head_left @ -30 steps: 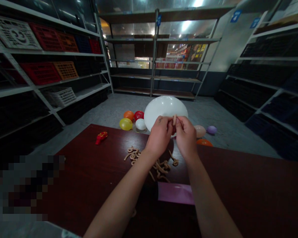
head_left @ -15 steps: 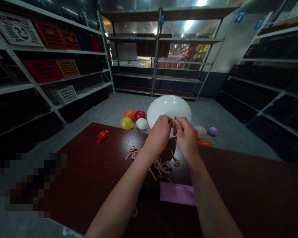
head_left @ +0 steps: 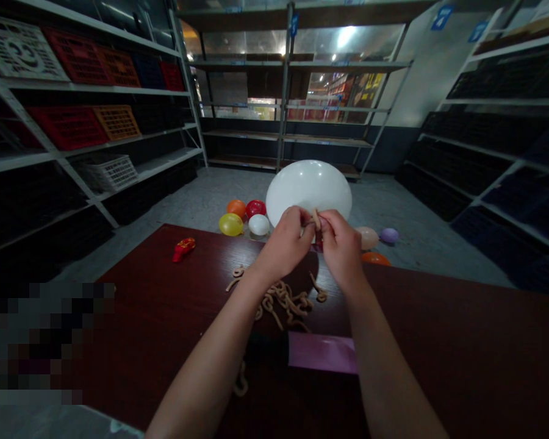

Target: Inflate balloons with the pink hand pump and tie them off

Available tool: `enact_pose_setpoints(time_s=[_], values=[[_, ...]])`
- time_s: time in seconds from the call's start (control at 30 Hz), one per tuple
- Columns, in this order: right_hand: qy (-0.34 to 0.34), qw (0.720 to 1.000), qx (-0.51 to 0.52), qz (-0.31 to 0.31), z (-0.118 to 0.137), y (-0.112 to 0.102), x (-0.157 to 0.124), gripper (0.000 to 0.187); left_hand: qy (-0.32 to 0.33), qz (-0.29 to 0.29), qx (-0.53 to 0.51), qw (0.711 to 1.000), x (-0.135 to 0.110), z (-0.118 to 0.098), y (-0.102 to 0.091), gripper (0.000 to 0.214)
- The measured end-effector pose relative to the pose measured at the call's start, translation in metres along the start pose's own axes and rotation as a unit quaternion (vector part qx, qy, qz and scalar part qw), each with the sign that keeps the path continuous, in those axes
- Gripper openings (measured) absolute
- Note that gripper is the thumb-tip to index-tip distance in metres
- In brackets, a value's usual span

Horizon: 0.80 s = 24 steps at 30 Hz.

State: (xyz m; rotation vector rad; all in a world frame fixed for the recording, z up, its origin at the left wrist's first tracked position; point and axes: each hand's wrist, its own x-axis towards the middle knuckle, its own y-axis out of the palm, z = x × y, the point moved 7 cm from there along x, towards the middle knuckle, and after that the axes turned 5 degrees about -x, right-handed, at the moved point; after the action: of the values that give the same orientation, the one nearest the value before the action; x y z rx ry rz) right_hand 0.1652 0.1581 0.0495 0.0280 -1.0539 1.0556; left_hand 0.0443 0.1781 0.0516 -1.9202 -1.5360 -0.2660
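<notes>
Both hands are raised over the far edge of the dark red table (head_left: 439,341), fingertips almost meeting. Between them is a short piece of beige cord (head_left: 316,218), pinched by my left hand (head_left: 289,241) and my right hand (head_left: 341,247). Fingers cover much of the cord, so its exact shape is hidden. Below my wrists, several pieces of similar cord, some looped or knotted, lie in a loose pile (head_left: 283,297). One more curled cord (head_left: 241,384) rests beside my left forearm. A flat pink-purple piece (head_left: 322,352) lies nearer to me, partly behind my right forearm.
A small red packet (head_left: 183,249) lies at the table's far left. Beyond the table, a big white balloon (head_left: 308,186) and several small balloons, including a yellow one (head_left: 231,224), are on the floor. Shelves with crates (head_left: 77,125) line the left; racks stand ahead and right.
My hands stay together on the cord, with slight finger movement; the cord's visible part now slants. The view has shifted slightly, so the table things appear a little further left.
</notes>
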Motion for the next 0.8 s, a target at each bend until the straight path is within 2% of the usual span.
enact_pose_setpoints(time_s=[0.17, 0.27, 0.43, 0.57, 0.8], values=[[-0.003, 0.999, 0.027, 0.039, -0.001, 0.005, 0.0, 0.016, 0.012, 0.073, 0.03, 0.997, -0.002, -0.002, -0.004, 0.013], [0.012, 0.996, 0.059, 0.073, -0.006, 0.006, 0.001, 0.018, 0.041, 0.094, 0.035, 0.994, -0.004, -0.003, -0.006, 0.011], [0.03, 0.988, 0.125, 0.088, -0.01, -0.002, 0.005, 0.023, 0.069, 0.068, 0.017, 0.995, -0.003, -0.008, -0.005, 0.003], [0.037, 0.982, 0.159, 0.089, -0.009, -0.002, 0.005, 0.026, 0.062, 0.049, 0.003, 0.997, -0.002, -0.011, -0.007, 0.019], [0.023, 0.989, 0.136, 0.05, -0.005, 0.001, 0.003, 0.02, 0.068, 0.056, 0.058, 0.994, -0.003, -0.016, -0.013, 0.007]])
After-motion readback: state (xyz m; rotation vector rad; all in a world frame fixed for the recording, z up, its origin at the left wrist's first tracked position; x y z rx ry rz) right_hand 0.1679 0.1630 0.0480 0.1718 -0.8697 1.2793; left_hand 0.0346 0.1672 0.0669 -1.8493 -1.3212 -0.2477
